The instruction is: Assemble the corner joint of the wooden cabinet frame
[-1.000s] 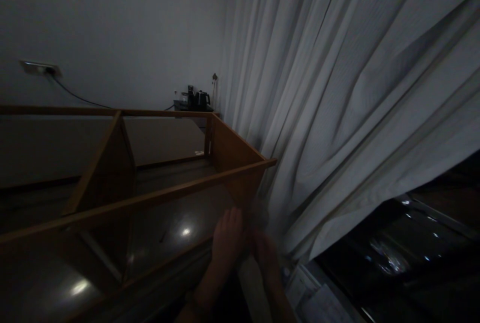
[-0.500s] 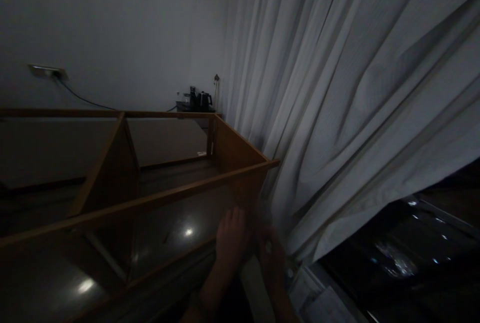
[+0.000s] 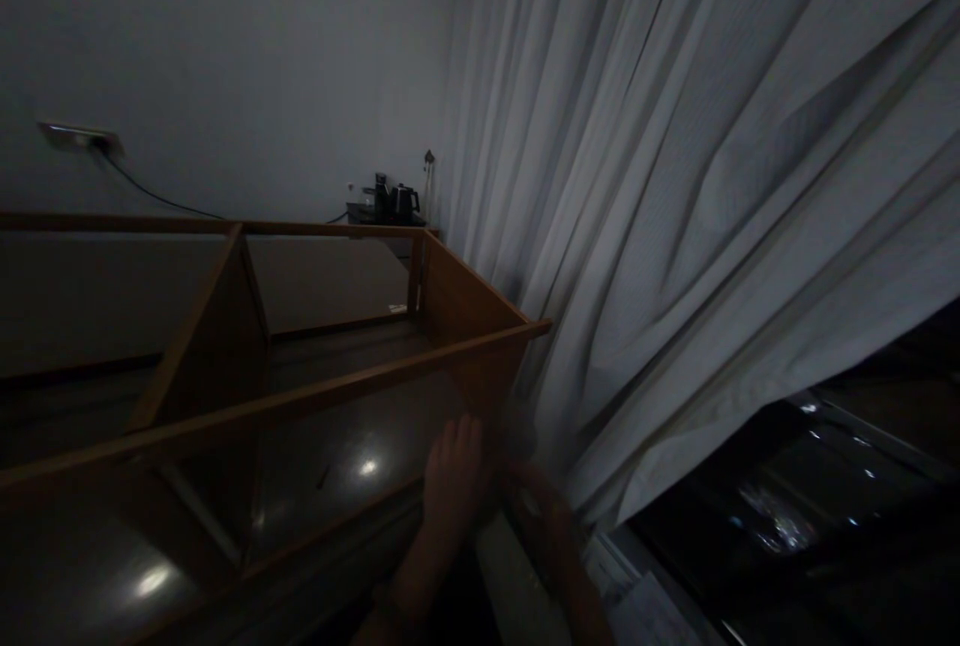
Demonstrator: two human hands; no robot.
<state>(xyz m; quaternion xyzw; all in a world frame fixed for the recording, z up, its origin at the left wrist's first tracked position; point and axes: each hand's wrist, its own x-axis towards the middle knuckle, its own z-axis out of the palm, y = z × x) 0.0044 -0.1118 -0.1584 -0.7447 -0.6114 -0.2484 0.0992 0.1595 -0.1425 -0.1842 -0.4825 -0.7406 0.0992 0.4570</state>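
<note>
A wooden frame with wooden divider panels and glossy panes lies in front of me in dim light. Against its near right end, by the brown end panel, my left hand rests with its fingers laid forward, apparently holding nothing. My right hand is just to the right, lower on the same end, its fingers curled in toward the panel. What it grips, if anything, is lost in the dark. Below and between my forearms sits a pale block-like surface, its kind unclear.
A long pale curtain hangs down the right side, close to the frame's end. Beyond the frame, a black kettle stands on a small dark table. A cord runs from a wall socket. White papers and a dark glossy surface are at lower right.
My right hand has turned and shifted slightly, its fingers now nearer my left hand. The left hand keeps its place on the frame. The whole view has shifted slightly.
</note>
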